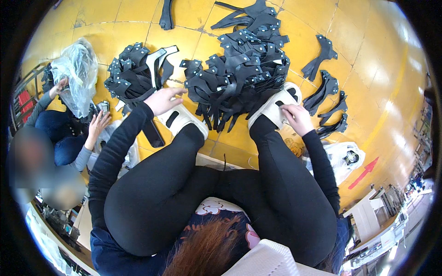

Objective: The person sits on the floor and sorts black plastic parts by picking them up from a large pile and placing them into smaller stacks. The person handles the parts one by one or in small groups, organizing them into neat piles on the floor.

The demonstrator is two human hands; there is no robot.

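My left hand [165,100] reaches over my left white shoe [183,118], fingers stretched out and holding nothing. It is beside a small heap of black strap-like cut pieces [130,73], with a white-sided piece [155,64] on top. A larger heap of the same black pieces [239,69], many with small pale marks at their ends, lies on the floor between and beyond my feet. My right hand [298,118] hangs beside my right white shoe [275,106], fingers loosely bent and apart, with nothing visible in them.
A dark phone [153,134] lies by my left shoe. Several loose black pieces [321,57] lie along the right. At left, another person's hands [98,123] are near a clear plastic bag [79,76]. A white bag [343,158] and a red floor arrow [364,173] are at lower right.
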